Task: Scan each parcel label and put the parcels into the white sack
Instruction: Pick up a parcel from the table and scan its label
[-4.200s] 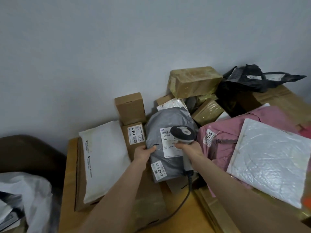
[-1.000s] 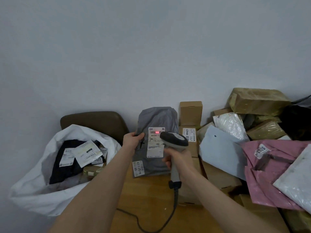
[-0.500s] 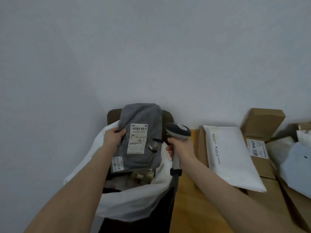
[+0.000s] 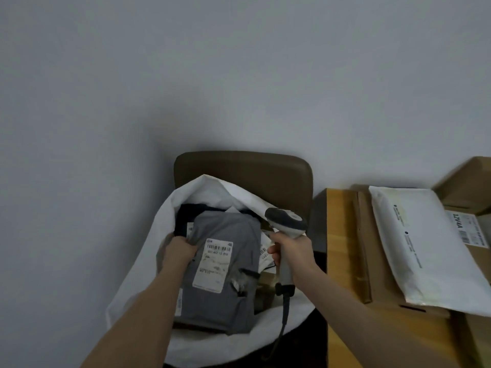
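Fingers of the left hand point(image 4: 180, 250) curl round the upper left edge of the grey parcel point(image 4: 233, 296), thumb on its top face, so this hand holds the parcel. The grey parcel lies tilted in the open mouth of the white sack point(image 4: 143, 274), face up, with its label point(image 4: 215, 262) showing a barcode along the top. A 2nd, smaller sticker sits at the parcel's lower left edge. Under and behind it, inside the sack, lie a dark parcel point(image 4: 187, 212) and other labelled parcels, mostly hidden.

On the other side, the right hand point(image 4: 293, 252) is wrapped tightly round the handle of the scanner point(image 4: 285, 223). Its grey and white head points left, above the sack's right rim and just beside the grey parcel's upper right corner; whether it touches the parcel cannot be told. A dark cable point(image 4: 283, 317) hangs from the base of the handle, down across the front of the sack.

The sack rests on a brown chair point(image 4: 244, 168) whose backrest stands against the pale wall. Right of the chair is a wooden table point(image 4: 338, 235). On it lies a flat cardboard box point(image 4: 382, 274) with a white mailer point(image 4: 425, 248) on top, and at the far right a brown box point(image 4: 475, 261) carries a label reading 12V4A.
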